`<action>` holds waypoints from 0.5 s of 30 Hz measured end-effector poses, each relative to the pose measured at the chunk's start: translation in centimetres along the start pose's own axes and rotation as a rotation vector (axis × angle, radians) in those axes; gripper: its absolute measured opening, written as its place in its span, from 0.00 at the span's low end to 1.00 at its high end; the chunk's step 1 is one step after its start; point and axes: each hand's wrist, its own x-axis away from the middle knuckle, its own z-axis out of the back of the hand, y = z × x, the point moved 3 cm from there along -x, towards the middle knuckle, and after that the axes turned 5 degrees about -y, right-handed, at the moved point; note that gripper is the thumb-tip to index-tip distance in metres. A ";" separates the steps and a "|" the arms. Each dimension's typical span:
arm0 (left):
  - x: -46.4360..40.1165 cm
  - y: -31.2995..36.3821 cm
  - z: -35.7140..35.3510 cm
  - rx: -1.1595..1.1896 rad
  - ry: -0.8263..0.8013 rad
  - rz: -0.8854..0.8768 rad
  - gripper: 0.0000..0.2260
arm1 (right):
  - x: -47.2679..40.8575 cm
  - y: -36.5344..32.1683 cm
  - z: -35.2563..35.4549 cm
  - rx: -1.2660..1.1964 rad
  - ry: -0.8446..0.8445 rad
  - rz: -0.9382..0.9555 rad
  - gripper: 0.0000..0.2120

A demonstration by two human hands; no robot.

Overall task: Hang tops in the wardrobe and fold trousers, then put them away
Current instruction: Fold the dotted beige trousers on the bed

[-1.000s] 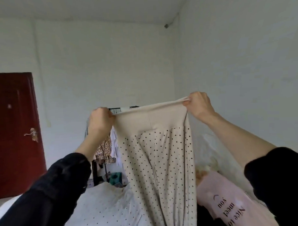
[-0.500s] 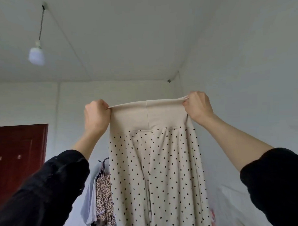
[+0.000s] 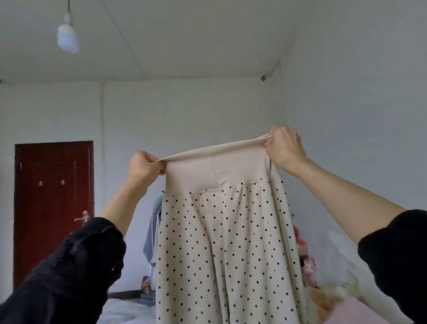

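Cream trousers with black polka dots (image 3: 225, 246) hang straight down in front of me, stretched out by their plain cream waistband. My left hand (image 3: 142, 168) grips the waistband's left end with curled fingers. My right hand (image 3: 285, 146) grips the right end, held a little higher. Both arms are raised, in black sleeves pushed up the forearm. The trouser legs run out of the bottom of the view.
A dark red door (image 3: 54, 206) stands at the left. Hanging clothes (image 3: 153, 236) show behind the trousers. A white bedcover (image 3: 126, 317) lies below, with pink fabric (image 3: 363, 314) at the lower right. A bulb (image 3: 68, 39) hangs from the ceiling.
The view tipped up and then slightly back down. Both hands kept their grip on the waistband; the trousers hang full length and the right end now sits higher than the left.
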 end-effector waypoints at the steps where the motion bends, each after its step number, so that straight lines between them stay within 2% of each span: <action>1: 2.1 -3.1 -0.6 0.027 -0.068 0.094 0.18 | 2.2 0.6 -2.4 -0.038 -0.069 -0.021 0.09; 3: 4.3 -5.8 -1.4 0.046 -0.135 0.183 0.20 | 4.3 1.2 -4.4 -0.089 -0.117 -0.026 0.08; 8: 12.6 -14.0 -2.6 0.003 -0.201 0.354 0.17 | 13.5 3.6 -10.9 -0.260 -0.254 -0.165 0.08; 11: 17.0 -17.5 -2.9 0.035 -0.319 0.434 0.13 | 19.0 5.6 -14.0 -0.386 -0.395 -0.342 0.03; 15: 22.7 -20.9 -2.9 0.035 -0.519 0.449 0.09 | 24.7 8.1 -17.3 -0.521 -0.592 -0.570 0.10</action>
